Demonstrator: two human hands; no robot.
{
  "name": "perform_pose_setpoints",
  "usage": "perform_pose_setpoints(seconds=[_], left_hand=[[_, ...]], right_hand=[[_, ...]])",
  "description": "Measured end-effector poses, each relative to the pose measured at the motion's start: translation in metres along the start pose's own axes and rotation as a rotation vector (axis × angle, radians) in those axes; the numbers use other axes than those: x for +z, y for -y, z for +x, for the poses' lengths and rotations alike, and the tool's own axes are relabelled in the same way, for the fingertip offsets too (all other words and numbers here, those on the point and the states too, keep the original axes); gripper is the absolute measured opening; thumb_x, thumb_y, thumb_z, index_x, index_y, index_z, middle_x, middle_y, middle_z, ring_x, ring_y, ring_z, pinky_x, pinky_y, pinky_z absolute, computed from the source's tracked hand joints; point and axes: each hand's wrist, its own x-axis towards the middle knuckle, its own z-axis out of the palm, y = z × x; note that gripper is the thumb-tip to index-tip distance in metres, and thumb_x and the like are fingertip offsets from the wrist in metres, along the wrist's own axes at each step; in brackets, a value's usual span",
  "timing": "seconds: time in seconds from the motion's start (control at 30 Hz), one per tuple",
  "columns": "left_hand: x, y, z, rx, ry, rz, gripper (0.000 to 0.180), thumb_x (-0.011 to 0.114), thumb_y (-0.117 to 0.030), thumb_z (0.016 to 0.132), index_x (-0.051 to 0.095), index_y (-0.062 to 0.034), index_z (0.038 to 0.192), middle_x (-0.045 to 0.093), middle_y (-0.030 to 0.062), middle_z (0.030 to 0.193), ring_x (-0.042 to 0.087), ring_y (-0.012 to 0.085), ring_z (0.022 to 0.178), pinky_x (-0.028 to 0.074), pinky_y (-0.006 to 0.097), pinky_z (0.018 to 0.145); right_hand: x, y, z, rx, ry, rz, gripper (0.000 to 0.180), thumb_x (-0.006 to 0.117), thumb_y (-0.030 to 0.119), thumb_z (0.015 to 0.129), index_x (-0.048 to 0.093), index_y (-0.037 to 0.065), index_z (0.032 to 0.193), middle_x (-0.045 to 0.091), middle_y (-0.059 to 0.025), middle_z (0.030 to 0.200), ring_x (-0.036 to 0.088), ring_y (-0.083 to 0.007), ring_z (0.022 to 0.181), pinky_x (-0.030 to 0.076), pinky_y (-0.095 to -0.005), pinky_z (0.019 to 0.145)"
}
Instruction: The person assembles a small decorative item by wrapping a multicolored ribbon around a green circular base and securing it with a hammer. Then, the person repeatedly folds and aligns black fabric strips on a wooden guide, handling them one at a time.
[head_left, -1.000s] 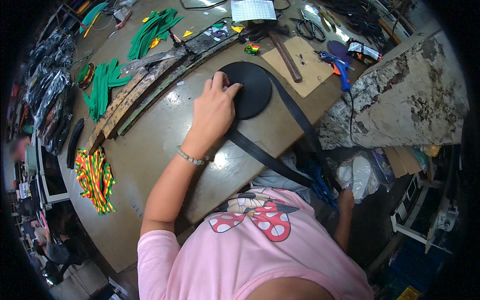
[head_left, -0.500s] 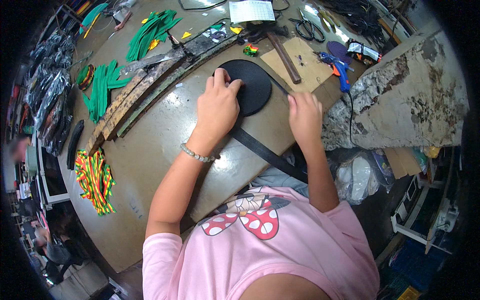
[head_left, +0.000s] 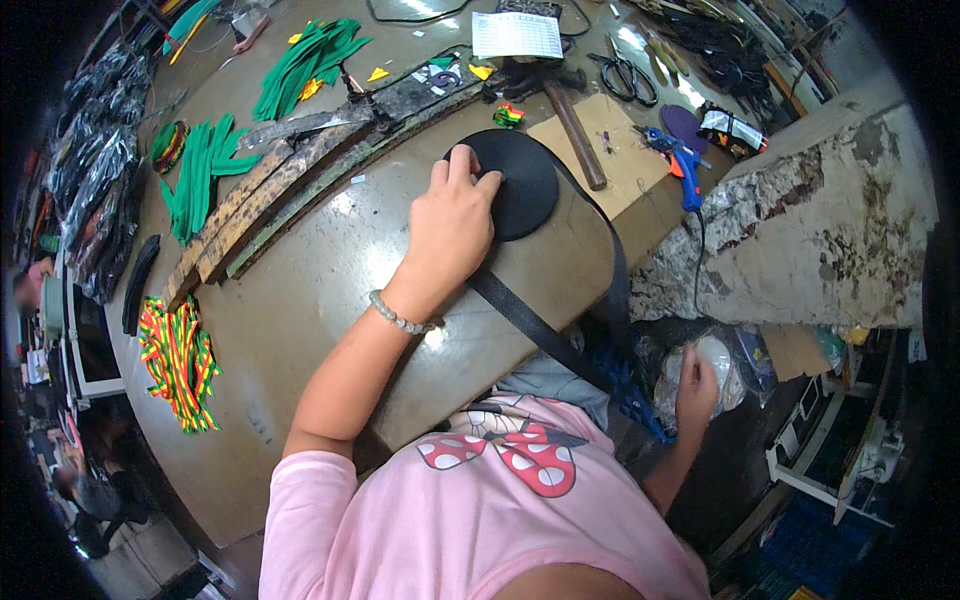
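My left hand [head_left: 450, 230] lies on the table [head_left: 300, 300] with its fingertips pressing the left edge of a flat black round disc [head_left: 525, 185]. A black strap [head_left: 530, 320] runs from the disc over the table's near edge toward my lap. My right hand [head_left: 697, 385] is down below the table edge on the right, against a clear plastic bag [head_left: 725, 360]; how its fingers are set is unclear. A bead bracelet sits on my left wrist.
Behind the disc lie a hammer [head_left: 575, 135] on a cardboard sheet [head_left: 620, 160], a blue glue gun [head_left: 680, 160], scissors [head_left: 625, 75] and a printed sheet [head_left: 515, 35]. Green strips [head_left: 305, 65], wooden planks [head_left: 250, 200] and striped strips [head_left: 180, 360] lie left. A rough stone block [head_left: 820, 230] stands right.
My right hand left the strap beside the disc and dropped down to the plastic bag below the table edge. My left hand stayed on the disc.
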Motion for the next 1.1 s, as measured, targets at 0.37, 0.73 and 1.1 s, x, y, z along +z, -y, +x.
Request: perform_pose_setpoints(seconds=[0.37, 0.73, 1.1], left_hand=[[0.0, -0.002, -0.005, -0.03, -0.054, 0.02, 0.032, 0.049, -0.003, 0.073, 0.063, -0.015, 0.1, 0.046, 0.0105, 0.097, 0.052, 0.0263, 0.087, 0.051, 0.035, 0.065], [0.008, -0.004, -0.013, -0.005, -0.085, -0.028, 0.03, 0.05, -0.006, 0.073, 0.063, -0.0146, 0.099, 0.045, 0.0122, 0.1, 0.051, 0.0263, 0.09, 0.052, 0.034, 0.063], [0.007, -0.003, -0.017, -0.004, -0.093, -0.006, 0.032, 0.051, -0.006, 0.073, 0.061, -0.0156, 0.102, 0.046, 0.0112, 0.1, 0.051, 0.0263, 0.088, 0.052, 0.034, 0.063]], right_hand=[[0.072, 0.148, 0.073, -0.497, 0.219, 0.117, 0.02, 0.057, 0.018, 0.085, 0.058, -0.002, 0.087, 0.059, -0.015, 0.082, 0.057, -0.0281, 0.08, 0.044, -0.0364, 0.072], [0.065, -0.167, -0.072, 0.369, 0.221, -0.541, 0.026, 0.056, 0.023, 0.087, 0.061, -0.001, 0.095, 0.063, -0.0141, 0.087, 0.058, -0.0231, 0.08, 0.045, -0.0333, 0.074], [0.126, 0.033, 0.007, 0.039, 0.339, 0.815, 0.036, 0.04, 0.033, 0.096, 0.047, 0.006, 0.072, 0.039, 0.0023, 0.057, 0.041, -0.0076, 0.051, 0.04, -0.0229, 0.049]])
